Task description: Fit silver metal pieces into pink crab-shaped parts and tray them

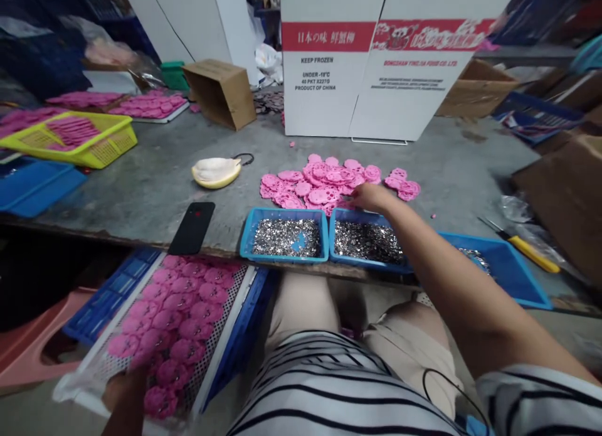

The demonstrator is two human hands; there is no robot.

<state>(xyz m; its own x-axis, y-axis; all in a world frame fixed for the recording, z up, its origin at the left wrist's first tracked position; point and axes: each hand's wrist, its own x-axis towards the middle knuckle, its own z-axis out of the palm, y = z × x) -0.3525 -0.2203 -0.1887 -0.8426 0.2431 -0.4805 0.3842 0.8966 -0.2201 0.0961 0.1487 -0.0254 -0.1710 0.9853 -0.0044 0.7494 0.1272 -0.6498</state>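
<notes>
My right hand point(371, 197) reaches to the near right edge of a heap of flat pink scalloped pieces point(324, 179) on the table. Its fingers are bent together there; what they pinch is hidden. Down at the left, my left hand point(123, 386) is dark and blurred over the near end of a white perforated tray point(239, 279), and its fingers do not show clearly. Rows of round pink pieces point(188, 301) with small shiny bits on them lie in this tray. Between me and the heap stand two blue trays, a left one point(242, 238) and a right one point(332, 235), filled with small silvery bits.
Another blue tray point(517, 276) stands at right near a yellow-handled tool point(533, 254). A black phone point(192, 228) and a yellow-rimmed dish point(216, 172) lie left. White cartons point(329, 103) block the back. A yellow basket point(113, 141) stands far left; blue crates point(235, 342) flank the perforated tray.
</notes>
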